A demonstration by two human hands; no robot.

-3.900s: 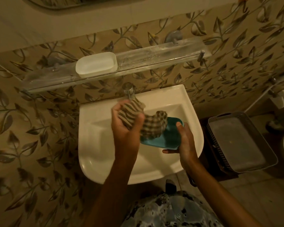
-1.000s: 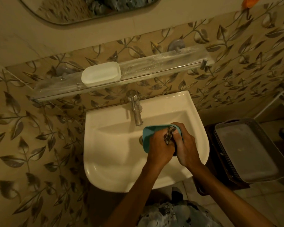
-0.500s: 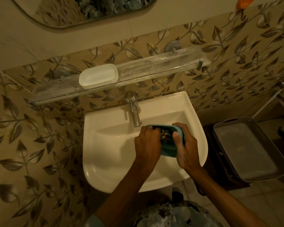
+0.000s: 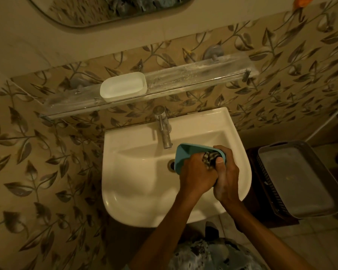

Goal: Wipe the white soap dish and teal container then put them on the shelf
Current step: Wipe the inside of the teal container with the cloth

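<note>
The teal container (image 4: 183, 155) is held tilted over the white sink (image 4: 137, 180), just right of the tap. My right hand (image 4: 225, 176) grips its right end, thumb on the rim. My left hand (image 4: 196, 175) holds a striped cloth (image 4: 209, 159) bunched inside the container and presses it against the inner wall. The white soap dish (image 4: 123, 87) sits upright on the glass shelf (image 4: 193, 78) above the sink, left of the shelf's middle.
A metal tap (image 4: 164, 131) stands at the back of the sink, close to the container's far rim. A grey basket tray (image 4: 296, 182) sits on a dark stand to the right. A mirror hangs above, and leaf-patterned tiles cover the wall.
The cloth, draped over the container's outside earlier, is now pushed inside it. Over the last second my left hand rubbed the cloth around the inside while the container tilted slightly.
</note>
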